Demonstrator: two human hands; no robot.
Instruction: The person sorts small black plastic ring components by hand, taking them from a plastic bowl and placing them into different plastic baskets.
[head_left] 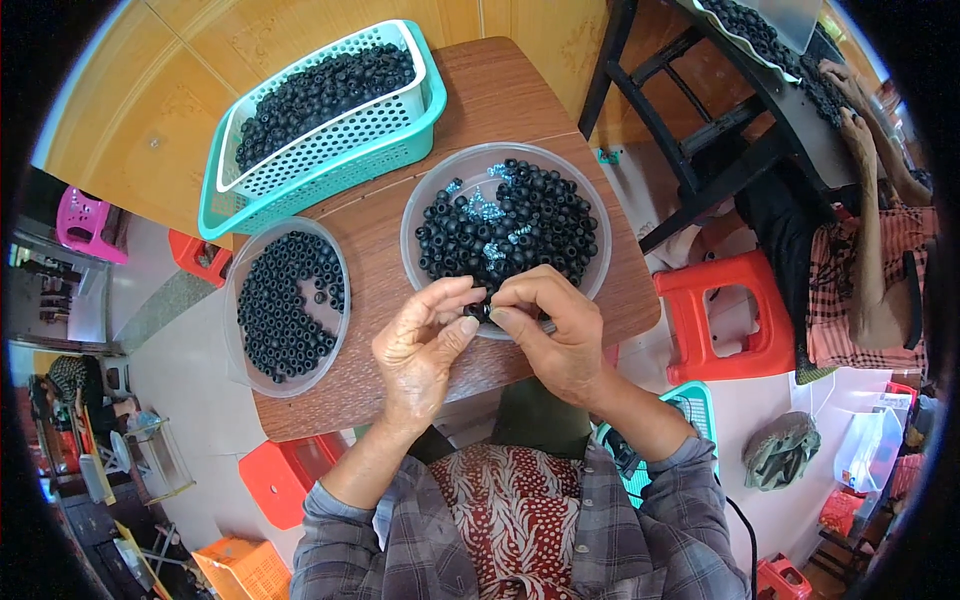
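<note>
My left hand (421, 345) and my right hand (556, 335) meet over the near rim of a round clear tub (409, 235). Curled fingers and thumb of the left hand close on a small black bead-like piece (478, 312). Thumb and forefinger of the right hand pinch together right beside it; what they grip is mostly hidden. Many black round pieces (545, 215) with holes fill the tub, and small shiny bluish bits (484, 208) lie among them. To the left stands a second clear tub (232, 325) of smaller black ring-like pieces (283, 300).
A white perforated basket (330, 142) of black pieces sits inside a turquoise basket (330, 180) on the wooden table (400, 190). Red stools (735, 315) stand around. At the right, another person's hands (852, 110) work over black pieces on a dark table.
</note>
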